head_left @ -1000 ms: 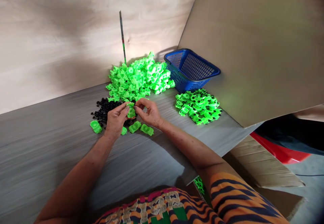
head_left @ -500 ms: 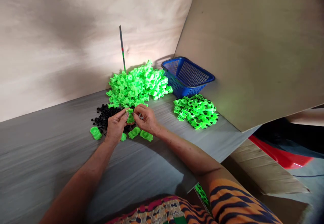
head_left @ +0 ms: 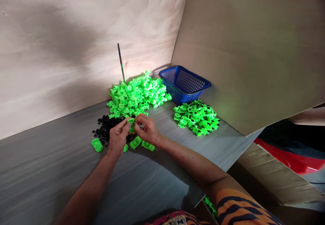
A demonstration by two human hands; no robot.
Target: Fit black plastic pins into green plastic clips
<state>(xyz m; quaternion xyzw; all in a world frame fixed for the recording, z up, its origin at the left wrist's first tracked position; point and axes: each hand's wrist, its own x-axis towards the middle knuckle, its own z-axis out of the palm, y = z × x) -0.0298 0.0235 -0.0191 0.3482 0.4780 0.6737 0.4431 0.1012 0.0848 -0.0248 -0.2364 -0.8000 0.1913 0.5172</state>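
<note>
A loose green piece [head_left: 97, 145] lies at the left on the grey table [head_left: 38, 170], beside a scatter of small black parts [head_left: 105, 130]. The left hand [head_left: 118, 137] and right hand [head_left: 147, 130] meet just right of it, fingertips pinching a small bright green plastic piece [head_left: 131, 125] between them, held just above the table; it looks like a toy car body. Behind is a big green heap [head_left: 137, 94]. Far right, the blue mesh basket [head_left: 185, 84] seems empty, a smaller green pile [head_left: 196, 116] before it
</note>
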